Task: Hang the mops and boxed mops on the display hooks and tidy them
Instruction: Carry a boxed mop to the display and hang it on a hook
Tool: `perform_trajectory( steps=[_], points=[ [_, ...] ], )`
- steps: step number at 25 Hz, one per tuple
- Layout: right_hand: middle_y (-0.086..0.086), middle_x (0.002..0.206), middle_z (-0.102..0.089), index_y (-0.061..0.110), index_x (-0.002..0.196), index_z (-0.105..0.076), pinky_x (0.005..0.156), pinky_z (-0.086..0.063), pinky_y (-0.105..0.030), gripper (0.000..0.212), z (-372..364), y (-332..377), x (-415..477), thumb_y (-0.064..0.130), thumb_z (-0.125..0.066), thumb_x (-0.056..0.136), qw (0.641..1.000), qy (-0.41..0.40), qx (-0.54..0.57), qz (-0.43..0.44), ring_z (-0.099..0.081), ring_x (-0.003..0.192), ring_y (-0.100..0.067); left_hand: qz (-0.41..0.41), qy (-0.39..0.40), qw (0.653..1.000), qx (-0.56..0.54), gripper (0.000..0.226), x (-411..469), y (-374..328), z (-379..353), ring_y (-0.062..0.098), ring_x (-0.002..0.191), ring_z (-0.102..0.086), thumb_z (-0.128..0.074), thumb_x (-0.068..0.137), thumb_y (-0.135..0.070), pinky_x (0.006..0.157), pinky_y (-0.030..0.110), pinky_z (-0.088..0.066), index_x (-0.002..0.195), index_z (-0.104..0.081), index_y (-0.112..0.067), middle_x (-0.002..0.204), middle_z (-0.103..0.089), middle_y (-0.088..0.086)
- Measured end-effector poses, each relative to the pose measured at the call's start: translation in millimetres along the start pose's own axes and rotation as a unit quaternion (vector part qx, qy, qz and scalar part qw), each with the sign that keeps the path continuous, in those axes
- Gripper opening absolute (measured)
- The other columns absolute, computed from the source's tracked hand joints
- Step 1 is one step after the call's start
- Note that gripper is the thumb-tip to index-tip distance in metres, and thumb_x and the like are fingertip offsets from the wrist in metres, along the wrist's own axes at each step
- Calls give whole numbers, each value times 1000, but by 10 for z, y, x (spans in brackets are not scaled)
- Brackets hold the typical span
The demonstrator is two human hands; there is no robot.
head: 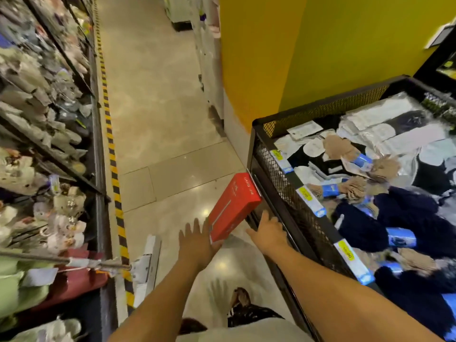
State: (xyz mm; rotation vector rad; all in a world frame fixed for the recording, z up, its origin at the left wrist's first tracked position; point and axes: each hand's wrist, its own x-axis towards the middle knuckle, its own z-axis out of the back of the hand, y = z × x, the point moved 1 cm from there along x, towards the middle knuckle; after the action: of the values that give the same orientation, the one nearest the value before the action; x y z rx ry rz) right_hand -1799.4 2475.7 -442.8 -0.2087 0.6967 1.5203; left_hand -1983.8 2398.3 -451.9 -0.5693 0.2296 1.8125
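Note:
A red boxed mop leans tilted, its far top corner against the corner of the black mesh bin. My left hand cups the box's near lower end, fingers spread up its left side and thumb under the end. On the box's right, my right hand lies flat against the bin's lower side with its fingertips by the box's underside; it grips nothing that I can see. At the lower left a flat mop with a white head rests on the floor, its handle running left into the shelf.
Shelves packed with goods line the left side behind a yellow-black floor stripe. The mesh bin on the right holds packed socks and price tags. A yellow pillar stands beyond it. The tiled aisle runs ahead between them.

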Motion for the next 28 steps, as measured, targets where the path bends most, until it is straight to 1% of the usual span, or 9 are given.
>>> perform_trajectory(
  steps=[7,11,14,16,18,21,23,25,28],
  points=[
    [-23,153,-24,14,155,-2,110,-31,-48,94,-14,-89,708,56,-55,90,994,43,86,-56,-28,140,-39,-81,50,994,48,107,1177,-122,294,36,148,-12,-28,79,-83,119,51,-14,155,4,-14,163,-6,14],
    [-25,153,-23,11,154,-3,107,-33,-45,95,-140,-68,1034,54,-58,89,976,42,169,-133,-30,139,-39,-140,101,984,51,90,1995,-95,437,36,147,-16,-34,91,-68,118,51,-18,155,3,-17,162,-8,14],
    [-21,156,-24,8,154,-8,112,-32,-44,98,-296,90,1201,55,-62,87,950,23,233,-207,-29,142,-35,-194,151,969,39,98,2474,-72,615,35,145,-22,-33,84,-77,117,49,-21,155,-3,-18,162,-13,14],
    [-20,156,-26,9,154,-10,112,-33,-44,101,-417,242,1381,55,-66,84,926,7,283,-249,-30,142,-35,-211,190,959,20,110,2833,-59,703,34,144,-27,-27,71,-83,116,49,-25,155,-6,-16,161,-19,13],
    [-16,157,-24,12,154,-11,112,-33,-44,102,-538,391,1550,53,-69,81,899,-20,333,-285,-29,142,-33,-203,229,952,-21,111,3155,-67,718,34,142,-33,-36,69,-81,114,49,-31,155,-9,-17,159,-26,12],
    [-12,158,-23,15,155,-10,113,-32,-44,104,-766,498,1855,52,-71,80,859,-47,404,-310,-28,143,-31,-175,287,936,-108,97,3552,-199,632,35,134,-45,-58,84,-63,104,44,-40,156,-9,-20,154,-36,13],
    [-11,159,-22,16,155,-9,114,-31,-44,106,-909,484,2012,50,-74,78,817,-64,470,-328,-27,144,-30,-176,299,928,-136,85,3733,-340,526,34,128,-51,-59,91,-47,99,42,-43,155,-10,-19,148,-44,13],
    [-12,157,-26,14,154,-11,114,-31,-45,104,-1077,414,2153,44,-76,78,755,-95,540,-361,-30,142,-29,-172,311,917,-182,82,3912,-463,348,25,118,-56,-60,91,-43,93,38,-44,155,-14,-20,136,-51,4],
    [-8,142,-43,13,150,-20,105,-39,-35,92,-1240,345,2321,27,-78,80,724,-157,571,-354,-44,131,-25,-165,340,887,-266,73,4112,-519,42,10,96,-66,-70,84,-48,92,37,-52,144,-35,-26,118,-61,-15]
  ],
)
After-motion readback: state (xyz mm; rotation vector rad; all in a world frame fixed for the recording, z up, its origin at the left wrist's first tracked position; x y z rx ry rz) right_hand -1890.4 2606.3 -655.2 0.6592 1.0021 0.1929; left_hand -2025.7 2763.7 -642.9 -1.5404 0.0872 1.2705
